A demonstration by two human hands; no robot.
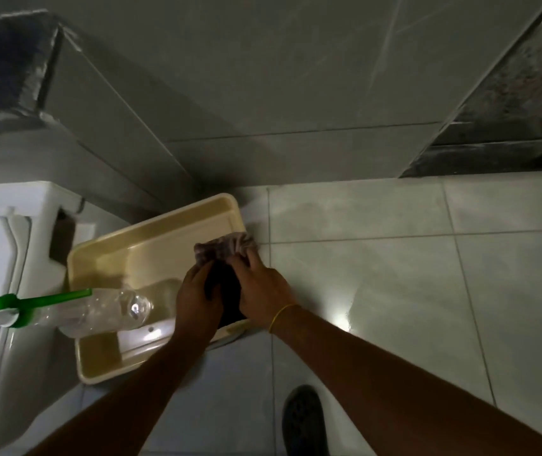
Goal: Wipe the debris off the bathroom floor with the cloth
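Both hands are closed on the cloth (227,255) over the right edge of the cream tub (151,255): left hand (197,299) curled around the dark lower part, right hand (264,286) gripping the upper side, fingers pinching the bunched top. Looks like wringing or refolding, though that is a guess. The cloth is a crumpled wad, pale grey-brown and streaky at the top, nearly black where it hangs between the palms; wet or dry is hard to tell in this dim light. Held in the air, not on the floor (394,274) yet. Risks: if it is soaked, drips could land outside the tub onto the tiles and spread dirt instead of lifting it. The tub holds shallow water, and a knock from a wrist could tip or slosh it. The clear spray bottle (98,312) with green trigger lies across the tub's left rim, just beside the left hand; an elbow nudge may roll it off. Glossy tiles with a bright glare patch near the right forearm, maybe wet, so the dark shoe (304,419) at the bottom could slip. No debris is clearly visible on the tiles from here; too dim to tell.
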